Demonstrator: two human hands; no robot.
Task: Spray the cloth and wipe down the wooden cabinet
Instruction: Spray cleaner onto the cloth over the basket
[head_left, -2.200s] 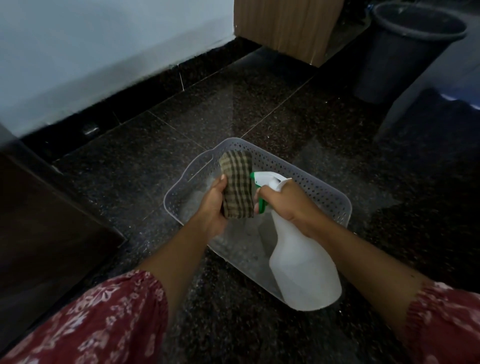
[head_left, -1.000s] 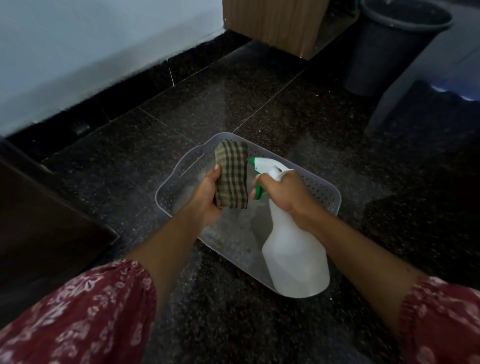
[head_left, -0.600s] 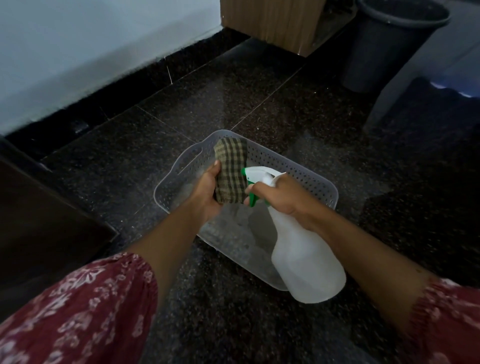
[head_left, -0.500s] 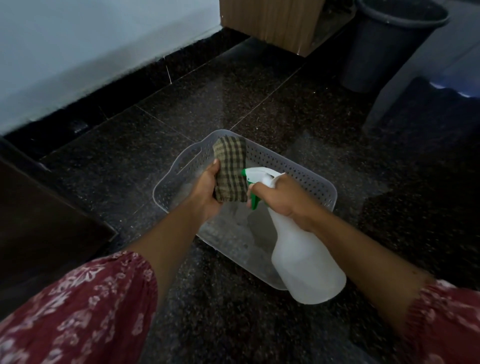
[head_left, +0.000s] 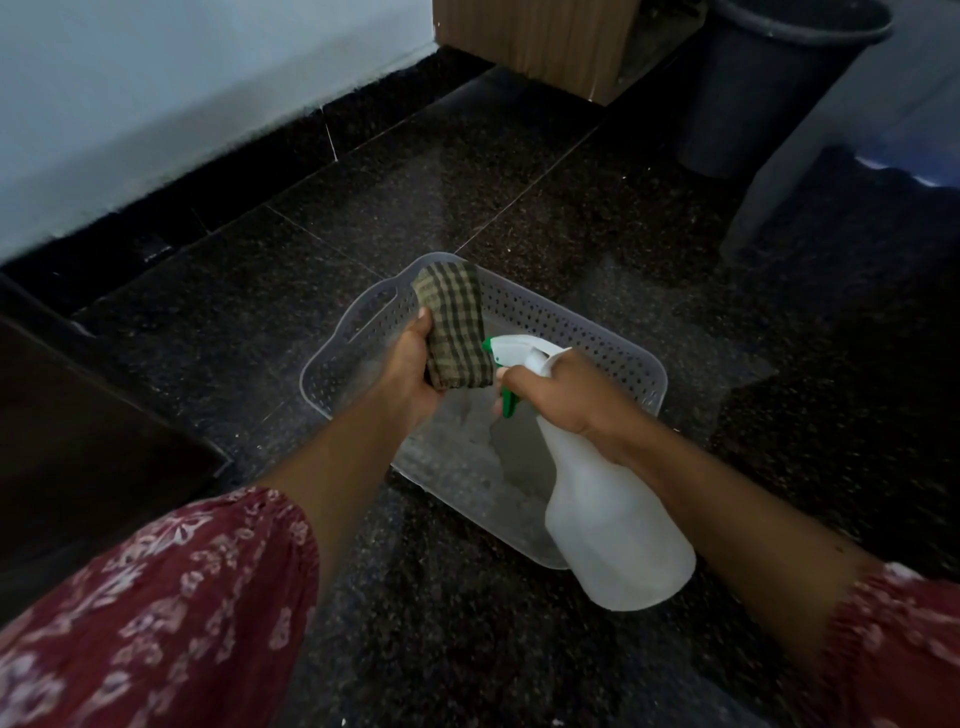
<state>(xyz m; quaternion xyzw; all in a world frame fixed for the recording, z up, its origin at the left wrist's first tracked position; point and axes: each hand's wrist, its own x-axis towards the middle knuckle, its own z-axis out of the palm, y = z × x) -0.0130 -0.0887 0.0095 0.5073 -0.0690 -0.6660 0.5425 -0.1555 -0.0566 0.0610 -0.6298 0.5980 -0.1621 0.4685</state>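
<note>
My left hand (head_left: 410, 371) grips a folded green checked cloth (head_left: 456, 325), held upright over a clear perforated plastic basket (head_left: 602, 338) on the floor. My right hand (head_left: 566, 392) holds a white spray bottle (head_left: 615, 525) by its neck, fingers on the green trigger. The green nozzle tip points at the cloth from a few centimetres away. The light wooden cabinet (head_left: 540, 41) stands at the top of the view, against the wall.
The floor is dark speckled granite. A dark bin (head_left: 769, 83) stands at top right beside a grey furniture leg (head_left: 779, 171). Dark wooden furniture (head_left: 78, 441) fills the left side. A pale wall with black skirting runs along the upper left.
The bottle has tilted so its nozzle sits lower and closer to the cloth. The cloth stays in my left hand over the basket.
</note>
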